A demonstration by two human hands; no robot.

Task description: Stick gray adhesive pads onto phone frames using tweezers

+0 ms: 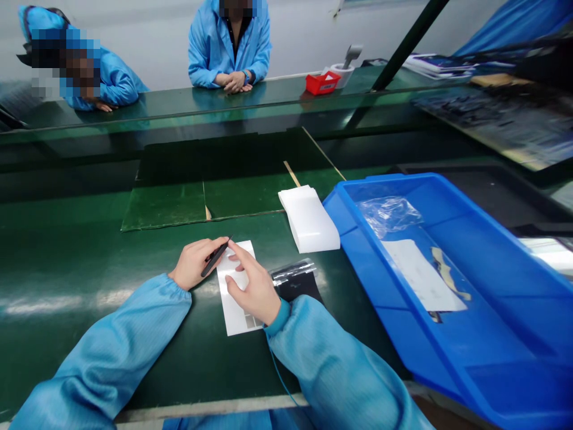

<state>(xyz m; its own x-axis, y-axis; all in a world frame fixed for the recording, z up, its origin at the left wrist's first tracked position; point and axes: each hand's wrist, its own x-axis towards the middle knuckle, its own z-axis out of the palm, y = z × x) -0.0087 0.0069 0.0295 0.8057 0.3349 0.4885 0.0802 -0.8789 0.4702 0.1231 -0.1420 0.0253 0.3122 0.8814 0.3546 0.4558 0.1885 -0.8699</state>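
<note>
My left hand [195,263] is closed around slim black tweezers [215,257], whose pointed end reaches up and to the right. Beneath both hands lies a white sheet [229,310] with a few small grey squares near its lower right. Over that sheet, my right hand [255,289] has its thumb and fingers apart. Its forefinger comes close to the tweezers' tip; whether they touch I cannot tell. Just right of the right wrist rests a black piece [301,285] with a clear, shiny film [293,270] along its top edge.
A stack of white sheets [311,221] stands beside a large blue tray [380,263], which contains clear plastic, a white sheet and a strip. Green boards [242,203] lie ahead. Across the bench are two people in blue [230,48] and a red box [322,83]. A blue cord [280,373] hangs from my right cuff.
</note>
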